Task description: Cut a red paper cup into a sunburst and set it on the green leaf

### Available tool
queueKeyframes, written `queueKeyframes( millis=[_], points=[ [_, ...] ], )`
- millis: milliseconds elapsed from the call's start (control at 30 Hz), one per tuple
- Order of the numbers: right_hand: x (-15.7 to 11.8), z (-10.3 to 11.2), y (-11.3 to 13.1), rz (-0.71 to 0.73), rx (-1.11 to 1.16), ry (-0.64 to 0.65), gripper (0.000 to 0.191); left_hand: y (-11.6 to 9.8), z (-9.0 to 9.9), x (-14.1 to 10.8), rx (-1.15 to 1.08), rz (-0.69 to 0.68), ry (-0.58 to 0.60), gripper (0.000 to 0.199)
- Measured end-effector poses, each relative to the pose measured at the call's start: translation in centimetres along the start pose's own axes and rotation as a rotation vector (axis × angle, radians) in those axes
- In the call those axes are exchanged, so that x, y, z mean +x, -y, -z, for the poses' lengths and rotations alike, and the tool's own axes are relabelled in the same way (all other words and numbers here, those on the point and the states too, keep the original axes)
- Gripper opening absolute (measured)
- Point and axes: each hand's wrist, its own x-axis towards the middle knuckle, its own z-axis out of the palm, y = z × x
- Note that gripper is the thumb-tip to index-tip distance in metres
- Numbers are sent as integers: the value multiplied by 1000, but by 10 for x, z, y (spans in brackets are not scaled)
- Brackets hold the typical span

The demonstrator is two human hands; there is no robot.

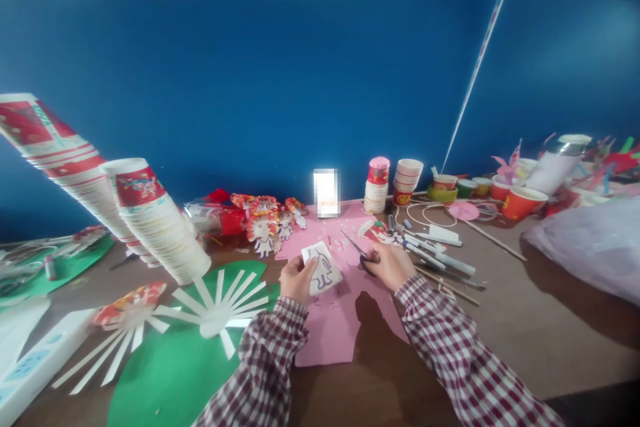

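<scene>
Near the middle of the table, my left hand (297, 279) pinches a small white piece of paper (324, 271) with a dark line drawing on it. My right hand (393, 265) is closed around the handles of a pair of scissors (358, 248). The blades point up and left, apart from the paper. Beneath both hands lies a pink sheet (327, 340), with small paper scraps on its far part. Just beyond my left hand are several small cut-out paper figures (265, 235) with red and orange parts.
Tall stacks of paper cups (160, 227) lean at the left, by green paper rounds (170, 380) and a cup cut into strips (215, 320). Markers (435, 253) and sticks lie right of the pink sheet. Cups (523, 202) and a plastic bag (590, 247) stand farther right. A blue partition (280, 80) closes the back.
</scene>
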Motion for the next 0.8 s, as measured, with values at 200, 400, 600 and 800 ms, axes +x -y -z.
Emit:
queueKeyframes(
  millis=[200,400,600,800],
  points=[
    [3,4,-3,32,230,124,13,-1,-1,-2,9,18,14,34],
    [2,9,-2,-11,29,2,17,2,1,0,71,-6,14,33],
    [3,8,-4,39,-28,36,20,2,0,0,63,-2,6,34],
    [4,8,-1,64,148,101,19,2,0,1,67,-10,23,34]
  ],
)
